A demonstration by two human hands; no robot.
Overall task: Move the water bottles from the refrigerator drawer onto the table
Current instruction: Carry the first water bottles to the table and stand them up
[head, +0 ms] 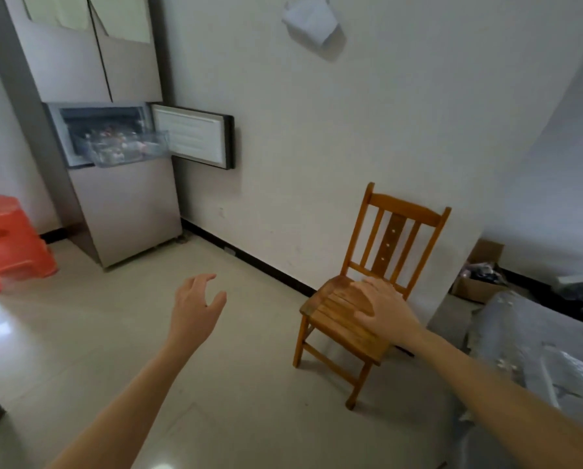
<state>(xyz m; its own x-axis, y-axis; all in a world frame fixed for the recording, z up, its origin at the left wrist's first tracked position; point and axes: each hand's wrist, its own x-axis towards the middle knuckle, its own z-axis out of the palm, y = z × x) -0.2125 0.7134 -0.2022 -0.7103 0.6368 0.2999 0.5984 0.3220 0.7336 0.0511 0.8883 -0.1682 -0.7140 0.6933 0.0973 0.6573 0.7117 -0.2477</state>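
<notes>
A grey refrigerator (127,211) stands at the back left with its middle door (195,138) swung open to the right. A clear drawer (129,147) is pulled out of it and holds several water bottles (114,143), blurred at this distance. My left hand (195,306) hangs in the air over the floor, fingers loosely spread, holding nothing. My right hand (384,309) is stretched forward with relaxed fingers, in front of a wooden chair's seat; it holds nothing. Both hands are well short of the refrigerator.
A wooden chair (378,282) stands against the right wall. A red plastic stool (9,242) sits at the left. A grey covered surface (537,360) lies at the lower right, with a cardboard box (476,282) beyond it. Tiled floor stretches between me and the refrigerator.
</notes>
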